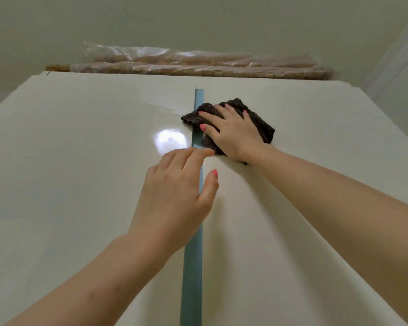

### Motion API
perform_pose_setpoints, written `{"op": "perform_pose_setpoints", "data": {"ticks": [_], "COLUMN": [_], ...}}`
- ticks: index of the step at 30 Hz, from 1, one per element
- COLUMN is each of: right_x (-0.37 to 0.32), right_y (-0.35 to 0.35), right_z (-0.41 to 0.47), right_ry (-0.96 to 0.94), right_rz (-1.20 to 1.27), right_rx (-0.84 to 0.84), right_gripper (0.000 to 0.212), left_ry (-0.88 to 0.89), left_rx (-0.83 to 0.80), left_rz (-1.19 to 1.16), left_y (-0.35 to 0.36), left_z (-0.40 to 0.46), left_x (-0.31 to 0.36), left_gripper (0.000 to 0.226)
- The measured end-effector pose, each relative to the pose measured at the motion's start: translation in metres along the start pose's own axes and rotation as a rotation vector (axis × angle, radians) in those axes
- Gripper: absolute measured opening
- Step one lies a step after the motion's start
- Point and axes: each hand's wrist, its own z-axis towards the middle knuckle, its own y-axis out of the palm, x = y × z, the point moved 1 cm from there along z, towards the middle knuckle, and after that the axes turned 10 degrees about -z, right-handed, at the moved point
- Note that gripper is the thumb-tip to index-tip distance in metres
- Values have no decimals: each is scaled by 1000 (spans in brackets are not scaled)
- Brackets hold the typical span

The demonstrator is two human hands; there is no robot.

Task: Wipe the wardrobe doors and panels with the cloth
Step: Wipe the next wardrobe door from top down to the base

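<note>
Pale wall and ceiling overhead, view tilted steeply up the cream wardrobe front.

Dark brown cloth (233, 123) sits high on the right door (304, 184), near the top edge, left end overlapping the teal strip (193, 255) that runs up between the two doors. Cloth is crumpled, not folded flat.

My right hand (233, 132) lies on the cloth, fingers spread and straight, palm pressing it against the door. No curl round the fabric, so that grip is released, flat pressure only. Thumb points left toward the strip. Forearm comes in from the lower right.

My left hand (177, 191) is lower down, over the strip and the inner edge of the left door (68, 184). Fingers extended, slightly bent, index tip at the strip just beside the cloth's lower corner. Thumb sticks out to the right. It holds nothing; grip released. Cannot tell if the fingertips actually touch the panel or hover just off it.

Left door is glossy, with a bright round light reflection (171, 142) just left of the strip, near the left fingertips.

On top of the wardrobe: long tan rolled bundles (198, 67) in clear plastic wrap, lying along the back edge, side by side. Contents not identifiable.

Far right: a pale vertical surface, blurred.
</note>
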Motion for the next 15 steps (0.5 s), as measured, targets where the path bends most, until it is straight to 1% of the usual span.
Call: {"op": "perform_pose_setpoints", "data": {"ticks": [2,4,6,7,10,11,12,13,14,15], "right_x": [4,3,0,0,13,24,39,56,76,92], "right_y": [0,1,-2,-4,-6,-7,-7,-7,-6,-5], "right_z": [21,33,28,19,-21,-30,-32,-28,-20,-11], "right_ry": [22,73,41,-22,-324,-389,-396,-332,-204,-30], "right_rz": [27,33,51,71,119,135,141,141,128,109], "right_rx": [-2,1,-20,-30,-8,-3,9,35,68,95], "right_gripper": [48,47,47,46,42,41,40,39,38,39], "left_ry": [-20,-10,3,-1,-21,-19,-14,-9,-5,-2], "left_rx": [-19,-40,-37,-34,-29,-27,-28,-35,-42,-48], "left_rz": [-15,-18,-11,-14,-36,-43,-51,-53,-50,-44], "left_y": [2,6,9,10,16,18,21,22,22,22], "left_z": [-4,-5,-6,-6,-6,-6,-5,-4,-3,-4], "left_x": [6,13,16,17,18,19,22,24,25,24], "left_gripper": [52,55,60,60,53,52,52,52,51,51]}}
